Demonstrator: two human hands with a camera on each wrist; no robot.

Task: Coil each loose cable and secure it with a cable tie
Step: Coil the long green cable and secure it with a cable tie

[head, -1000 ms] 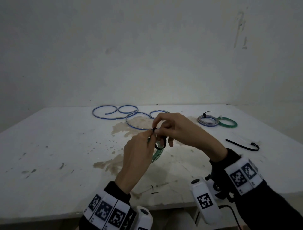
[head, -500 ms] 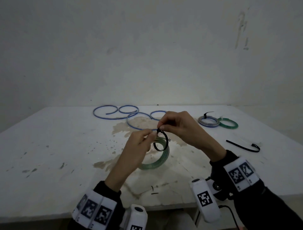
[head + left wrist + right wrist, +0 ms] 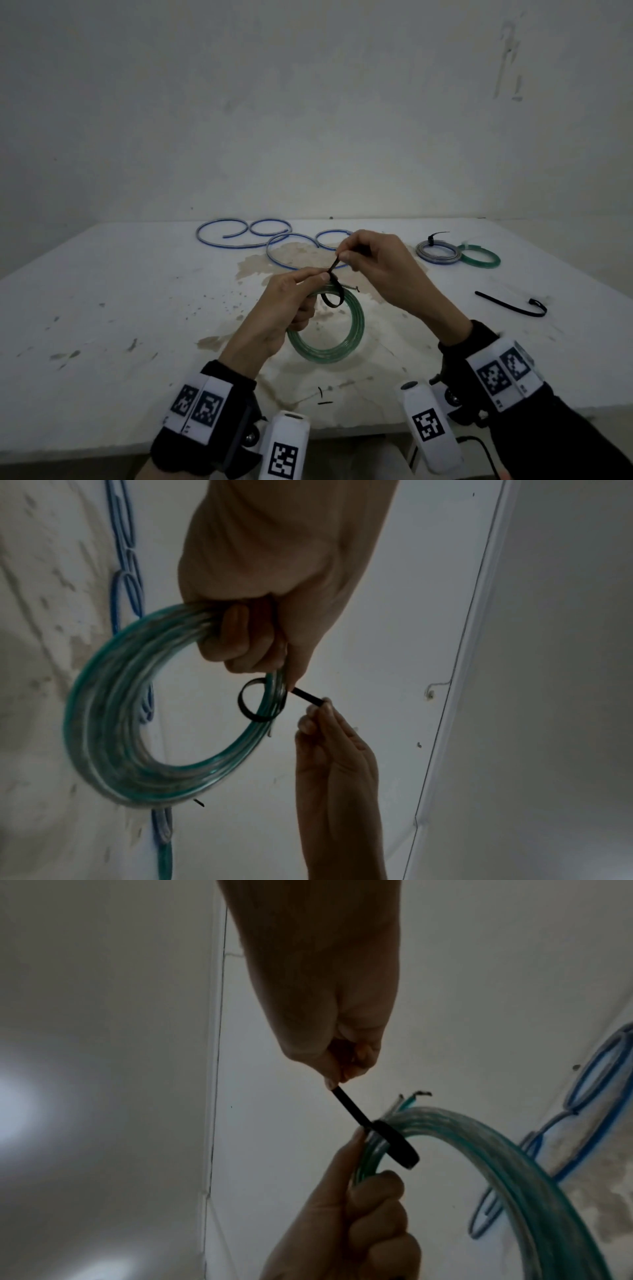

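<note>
My left hand [image 3: 291, 301] grips a green coiled cable [image 3: 342, 342] held above the table, its fingers curled round the strands [image 3: 113, 723]. A black cable tie [image 3: 334, 294] loops loosely around the coil [image 3: 548, 1164] near that grip; the loop [image 3: 250, 704] is still wide. My right hand [image 3: 370, 260] pinches the tie's free tail [image 3: 349, 1104] between thumb and fingertips, stretched up and away from the coil. The left thumb [image 3: 352, 1145] sits by the tie's head.
A loose blue cable [image 3: 239, 236] sprawls in curls at the back of the stained white table [image 3: 102, 308]. Two tied coils, grey [image 3: 438, 253] and green [image 3: 479, 257], lie at the back right. A spare black cable tie [image 3: 510, 305] lies at the right.
The right hand has drawn the tie's tail up and to the right, and the loop has narrowed. The green coil has swung into fuller view below the left hand.
</note>
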